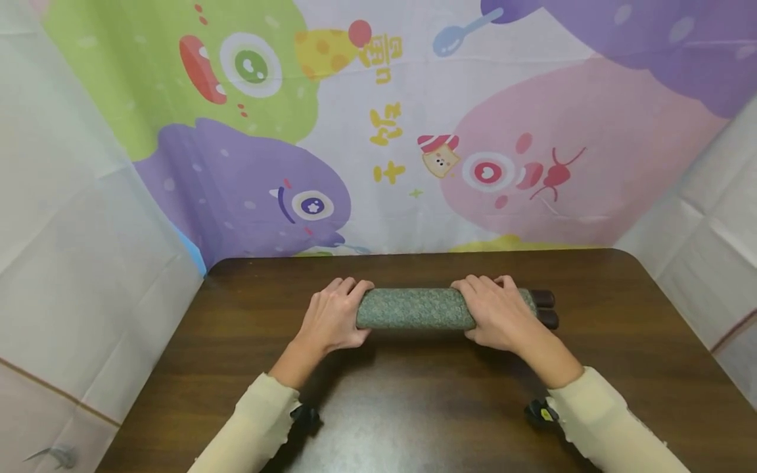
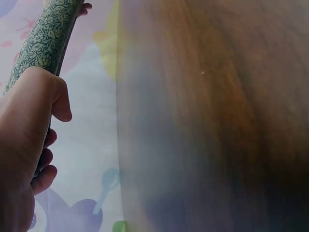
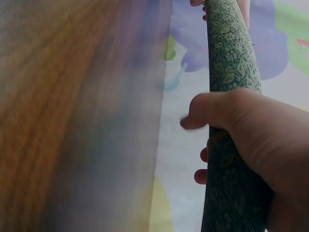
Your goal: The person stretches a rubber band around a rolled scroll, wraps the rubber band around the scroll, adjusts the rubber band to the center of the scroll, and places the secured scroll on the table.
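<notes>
A long roll covered in green leafy pattern (image 1: 414,309) lies crosswise in front of me, held above the table. Two dark brown rounded rod ends (image 1: 547,318) stick out of its right end; its exact kind I cannot tell. My left hand (image 1: 337,315) grips the roll at its left end, fingers over the far side and thumb on the near side. My right hand (image 1: 493,312) grips it near the right end in the same way. The leafy pattern of the roll (image 2: 46,38) shows closely in the left wrist view, and the roll (image 3: 231,53) runs lengthwise in the right wrist view.
Below is a dark brown wooden table (image 1: 414,407) with rounded far corners. Behind it hangs a cloth backdrop (image 1: 408,223) with cartoon monsters. White sheets (image 1: 89,197) flank the table. Black wrist devices (image 1: 541,412) sit at the cream sleeves (image 1: 603,420).
</notes>
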The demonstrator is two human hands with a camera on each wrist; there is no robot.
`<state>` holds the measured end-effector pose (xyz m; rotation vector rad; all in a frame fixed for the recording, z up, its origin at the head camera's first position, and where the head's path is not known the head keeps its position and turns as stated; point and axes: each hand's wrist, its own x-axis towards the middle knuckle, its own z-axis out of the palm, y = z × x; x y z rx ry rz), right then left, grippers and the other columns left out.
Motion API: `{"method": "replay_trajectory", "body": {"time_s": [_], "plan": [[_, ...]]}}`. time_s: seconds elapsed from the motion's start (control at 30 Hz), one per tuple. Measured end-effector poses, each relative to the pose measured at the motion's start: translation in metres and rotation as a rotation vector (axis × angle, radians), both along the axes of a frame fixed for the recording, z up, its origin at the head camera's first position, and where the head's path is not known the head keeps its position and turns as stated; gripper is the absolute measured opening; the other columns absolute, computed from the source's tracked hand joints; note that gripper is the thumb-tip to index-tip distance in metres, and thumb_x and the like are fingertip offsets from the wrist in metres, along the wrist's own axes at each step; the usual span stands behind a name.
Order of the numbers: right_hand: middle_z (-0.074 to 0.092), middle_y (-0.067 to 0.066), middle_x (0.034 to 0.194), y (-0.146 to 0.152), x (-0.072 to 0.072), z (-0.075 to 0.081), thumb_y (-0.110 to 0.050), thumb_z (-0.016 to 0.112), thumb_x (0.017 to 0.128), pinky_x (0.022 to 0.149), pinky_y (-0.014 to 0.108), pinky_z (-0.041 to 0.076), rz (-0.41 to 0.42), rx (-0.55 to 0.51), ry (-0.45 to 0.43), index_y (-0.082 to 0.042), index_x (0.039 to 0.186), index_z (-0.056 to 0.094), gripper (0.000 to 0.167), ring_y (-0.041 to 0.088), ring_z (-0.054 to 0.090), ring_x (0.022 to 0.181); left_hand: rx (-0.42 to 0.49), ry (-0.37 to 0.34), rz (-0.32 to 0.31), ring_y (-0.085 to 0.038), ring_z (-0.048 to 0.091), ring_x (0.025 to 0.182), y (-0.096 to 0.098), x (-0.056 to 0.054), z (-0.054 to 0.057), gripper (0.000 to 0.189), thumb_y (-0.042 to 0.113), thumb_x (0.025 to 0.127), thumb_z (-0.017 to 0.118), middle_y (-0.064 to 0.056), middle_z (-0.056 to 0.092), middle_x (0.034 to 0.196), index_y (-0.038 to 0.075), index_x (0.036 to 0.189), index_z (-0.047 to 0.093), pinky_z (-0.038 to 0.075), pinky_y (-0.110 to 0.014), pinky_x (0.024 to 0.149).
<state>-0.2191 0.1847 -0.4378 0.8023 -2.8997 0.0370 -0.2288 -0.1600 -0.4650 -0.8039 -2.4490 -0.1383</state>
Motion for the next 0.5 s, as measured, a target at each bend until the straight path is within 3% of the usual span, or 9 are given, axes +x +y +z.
{"method": "replay_trajectory", "body": {"time_s": [0.23,0.5], "plan": [[0.071,0.014,0.136,0.026,-0.005,0.006,-0.035,0.106,0.073,0.103,0.068,0.048,-0.079,-0.051,-0.028,-0.007,0.148,0.062,0.092,0.037,0.069,0.123,0.03,-0.04,0.038,-0.028,0.073,0.087,-0.014,0.002,0.0,0.08,0.04,0.059,0.103,-0.007,0.077,0.102,0.016,0.128,0.071,0.066,-0.046,0.068],[0.073,0.016,0.131,0.036,-0.004,0.009,-0.036,0.106,0.071,0.103,0.07,0.049,-0.056,-0.052,0.04,-0.006,0.141,0.064,0.087,0.039,0.069,0.121,0.06,-0.044,0.023,-0.029,0.073,0.088,-0.017,0.001,0.001,0.082,0.039,0.058,0.104,-0.008,0.077,0.103,0.015,0.129,0.07,0.066,-0.048,0.068]]}}
